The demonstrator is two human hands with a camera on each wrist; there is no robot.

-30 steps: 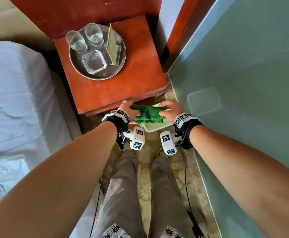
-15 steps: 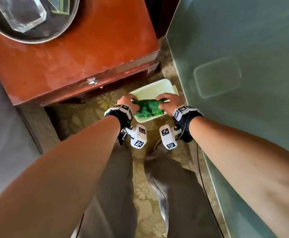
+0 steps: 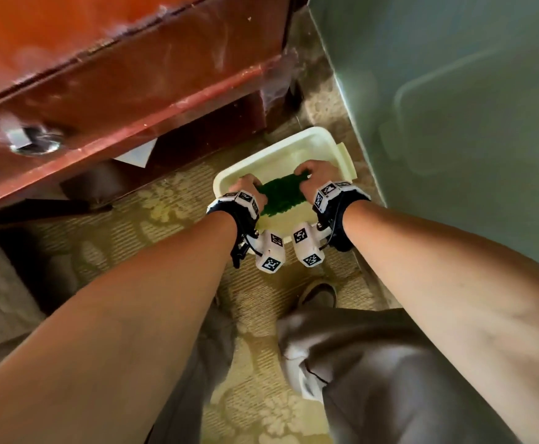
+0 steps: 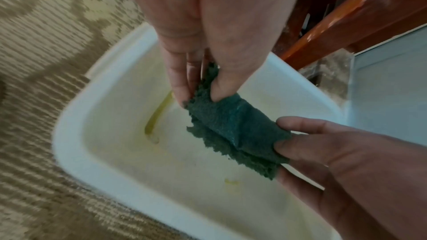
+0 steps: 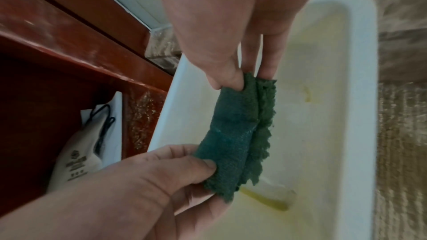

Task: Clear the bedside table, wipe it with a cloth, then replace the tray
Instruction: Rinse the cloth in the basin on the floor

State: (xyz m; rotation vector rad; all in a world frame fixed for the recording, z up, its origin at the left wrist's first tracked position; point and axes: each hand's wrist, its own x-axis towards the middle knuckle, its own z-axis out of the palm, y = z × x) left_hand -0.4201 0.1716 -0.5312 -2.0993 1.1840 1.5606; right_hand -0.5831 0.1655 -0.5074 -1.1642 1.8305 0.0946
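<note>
A folded green cloth (image 3: 281,195) is stretched between my two hands, low over a white plastic tub (image 3: 293,145) on the carpet. My left hand (image 3: 249,190) pinches one end of the cloth (image 4: 231,125) between thumb and fingers (image 4: 180,90). At the other end, my right hand (image 3: 316,174) pinches the cloth (image 5: 235,134) the same way. The tub (image 4: 76,134) has a thin yellowish puddle (image 4: 159,116) on its bottom. The red-brown bedside table (image 3: 133,75) stands at the upper left. Its top and the tray are out of view.
The table's drawer handle (image 3: 34,142) faces me. Under the table lies a white printed pouch with a black cord (image 5: 78,156). A pale green wall (image 3: 453,123) runs close along the right of the tub. My legs and a shoe (image 3: 319,293) are on the patterned carpet (image 3: 165,225).
The view has dipped toward the floor, so the tray and the table top have left the frame. Both hands have lowered the cloth closer to the tub.
</note>
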